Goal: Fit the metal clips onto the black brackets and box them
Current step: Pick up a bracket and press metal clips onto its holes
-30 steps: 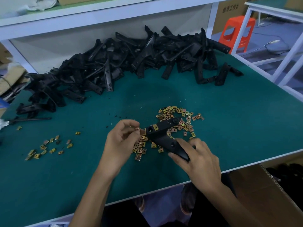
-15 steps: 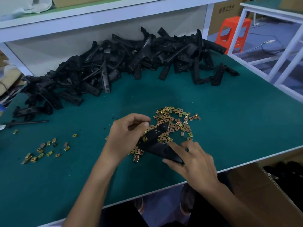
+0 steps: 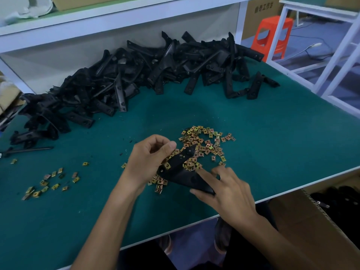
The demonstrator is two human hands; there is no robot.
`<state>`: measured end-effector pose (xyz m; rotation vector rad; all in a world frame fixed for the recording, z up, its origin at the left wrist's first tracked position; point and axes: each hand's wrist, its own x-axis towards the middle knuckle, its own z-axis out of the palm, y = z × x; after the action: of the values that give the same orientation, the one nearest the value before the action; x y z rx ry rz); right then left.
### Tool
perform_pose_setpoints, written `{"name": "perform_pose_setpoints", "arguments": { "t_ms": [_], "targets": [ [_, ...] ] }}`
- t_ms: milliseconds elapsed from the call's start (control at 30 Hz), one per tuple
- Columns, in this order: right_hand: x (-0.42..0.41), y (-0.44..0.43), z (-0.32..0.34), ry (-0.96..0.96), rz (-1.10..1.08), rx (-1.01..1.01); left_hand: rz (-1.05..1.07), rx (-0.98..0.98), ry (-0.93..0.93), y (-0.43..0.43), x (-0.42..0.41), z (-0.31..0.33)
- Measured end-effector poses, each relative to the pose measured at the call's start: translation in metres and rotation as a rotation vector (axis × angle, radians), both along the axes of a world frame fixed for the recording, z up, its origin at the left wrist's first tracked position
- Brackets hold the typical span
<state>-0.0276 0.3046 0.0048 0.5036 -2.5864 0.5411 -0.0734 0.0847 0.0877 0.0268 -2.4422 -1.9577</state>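
Lower left: loose clips [image 3: 50,182] on green mat [image 3: 272,152]. Centre: left hand [image 3: 148,158], fingers curled, grips bracket [image 3: 185,172] at its upper end, possibly pinching a clip too; view unclear. Clip pile [image 3: 204,145] lies just behind. Right hand [image 3: 228,190] pinches bracket's lower end, forefinger straight along it.

Bracket heap [image 3: 155,75] behind clips [image 3: 204,141]; box [image 3: 303,221] perhaps front-right.

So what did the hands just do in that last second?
The left hand moved right onto the black bracket and now grips it beside a fitted clip; the bracket turned and tipped up. The right hand still holds its near end, fingers spread wider. The bracket heap and loose clips lie as before.
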Motion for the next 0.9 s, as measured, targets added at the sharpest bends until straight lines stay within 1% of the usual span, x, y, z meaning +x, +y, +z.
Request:
{"name": "perform_pose_setpoints", "arguments": {
  "t_ms": [100,400,700,800,900],
  "targets": [
    [0.0,0.0,0.001,0.001,-0.001,-0.003,-0.01,0.052,-0.035,0.002,-0.002,-0.001],
    [0.0,0.0,0.0,-0.015,0.013,0.013,0.005,-0.007,-0.036,0.005,-0.005,-0.004],
    [-0.002,-0.001,0.001,-0.055,0.024,0.028,0.004,-0.096,-0.014,0.01,0.001,-0.011],
    [-0.003,-0.002,0.002,-0.076,0.014,0.037,0.006,-0.187,0.012,0.013,0.009,-0.017],
    [-0.003,-0.002,0.002,-0.09,0.006,0.05,0.047,-0.239,0.046,0.015,0.015,-0.02]
  ]
}}
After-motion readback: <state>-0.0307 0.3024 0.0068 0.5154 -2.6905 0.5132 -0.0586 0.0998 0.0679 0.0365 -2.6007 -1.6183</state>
